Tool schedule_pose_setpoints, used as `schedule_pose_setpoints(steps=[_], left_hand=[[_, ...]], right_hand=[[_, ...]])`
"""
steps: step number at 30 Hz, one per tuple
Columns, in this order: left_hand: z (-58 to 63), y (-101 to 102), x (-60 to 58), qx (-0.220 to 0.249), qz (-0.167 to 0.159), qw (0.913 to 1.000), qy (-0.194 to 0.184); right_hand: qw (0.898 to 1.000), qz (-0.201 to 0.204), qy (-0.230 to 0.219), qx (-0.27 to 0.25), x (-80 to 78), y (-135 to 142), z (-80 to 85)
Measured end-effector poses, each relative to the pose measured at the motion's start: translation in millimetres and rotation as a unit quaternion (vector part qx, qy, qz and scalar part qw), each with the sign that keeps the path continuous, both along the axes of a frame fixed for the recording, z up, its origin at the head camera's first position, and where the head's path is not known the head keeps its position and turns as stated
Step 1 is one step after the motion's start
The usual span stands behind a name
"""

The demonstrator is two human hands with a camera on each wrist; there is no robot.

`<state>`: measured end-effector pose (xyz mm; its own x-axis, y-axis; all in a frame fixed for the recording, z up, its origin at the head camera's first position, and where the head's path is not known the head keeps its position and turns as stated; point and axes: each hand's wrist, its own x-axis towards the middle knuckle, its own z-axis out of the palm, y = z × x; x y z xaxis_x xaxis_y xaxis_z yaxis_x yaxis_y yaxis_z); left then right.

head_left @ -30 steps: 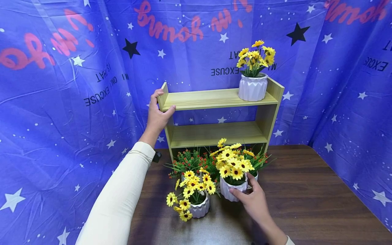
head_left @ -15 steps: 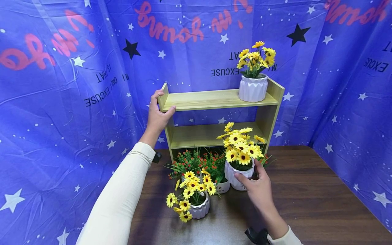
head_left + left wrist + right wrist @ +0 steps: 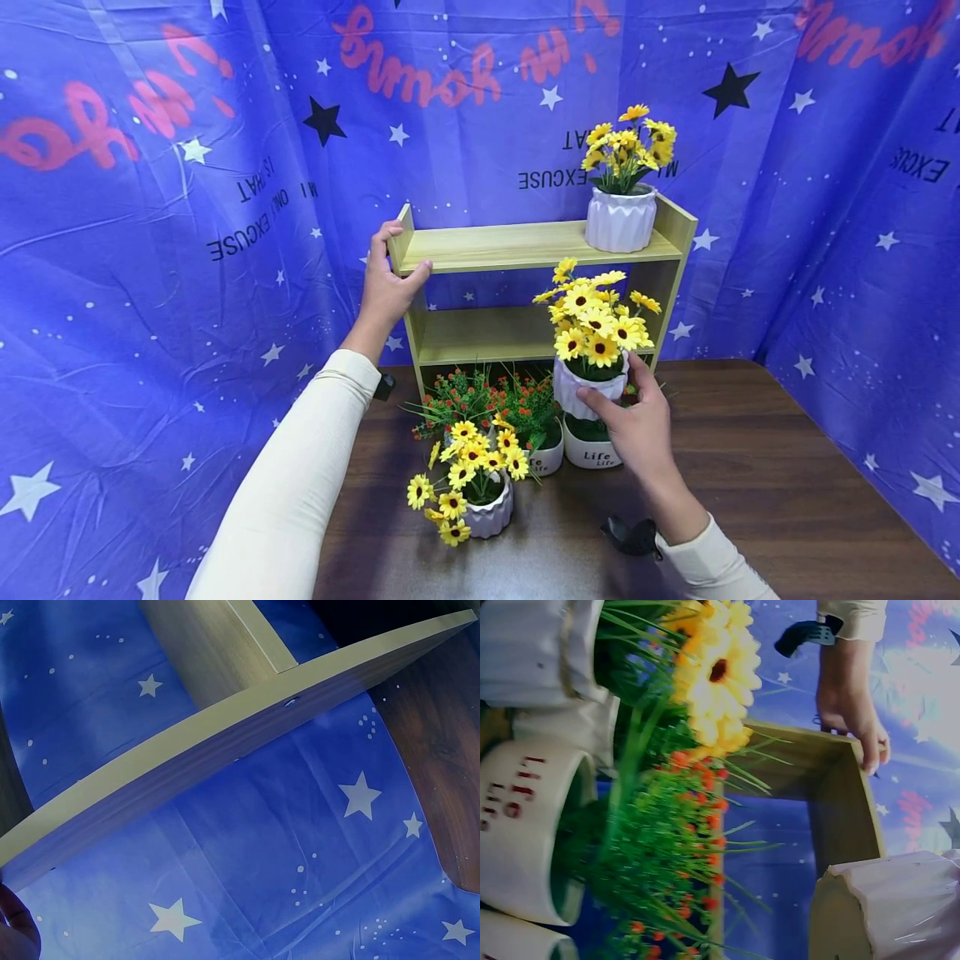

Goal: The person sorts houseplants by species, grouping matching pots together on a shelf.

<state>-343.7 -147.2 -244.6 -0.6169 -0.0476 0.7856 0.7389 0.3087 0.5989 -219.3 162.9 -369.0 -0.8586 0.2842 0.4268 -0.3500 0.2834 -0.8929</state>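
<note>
My right hand (image 3: 645,433) holds a white fluted flowerpot (image 3: 577,396) of yellow sunflowers, thumb on its front and fingers at its right side. The pot is raised upright before the middle shelf, over a white "Life" pot. Its underside and ribbed wall, the flowerpot (image 3: 911,907), show in the right wrist view. At the upper left corner of the wooden shelf unit (image 3: 487,247), my left hand (image 3: 386,287) grips the side board. In the left wrist view only some fingers (image 3: 16,922) show beside the board.
A matching sunflower pot (image 3: 619,221) stands on the top shelf at right. Another sunflower pot (image 3: 489,512) stands on the brown table (image 3: 735,467). Red-flowered plants (image 3: 528,408) in white "Life" pots (image 3: 592,454) line the shelf's foot. A blue star-printed curtain (image 3: 187,333) surrounds everything.
My right hand has lifted the sunflower pot up and slightly right from low before the red-flowered plants, uncovering the "Life" pots. My left hand stays on the shelf corner.
</note>
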Motion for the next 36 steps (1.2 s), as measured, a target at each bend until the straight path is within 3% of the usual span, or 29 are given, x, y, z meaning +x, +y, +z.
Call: schedule_pose_setpoints(steps=[6, 19, 32, 36], left_hand=[[-0.7, 0.2, 0.5, 0.0, 0.007, 0.9999, -0.01], [2.0, 1.0, 2.9, -0.004, 0.008, 0.9999, -0.008], [2.1, 0.4, 4.3, -0.005, 0.008, 0.9997, -0.024], [-9.7, -6.5, -18.0, -0.007, 0.013, 0.9997, -0.02]], right_hand=[[0.998, 0.02, 0.05, -0.02, -9.3, -1.3, 16.5], [0.996, 0.035, 0.073, -0.036, -23.0, -12.9, 44.7], [0.987, 0.06, 0.143, -0.033, -45.3, -22.3, 86.6], [0.983, 0.076, 0.157, -0.054, -54.3, -25.7, 100.9]])
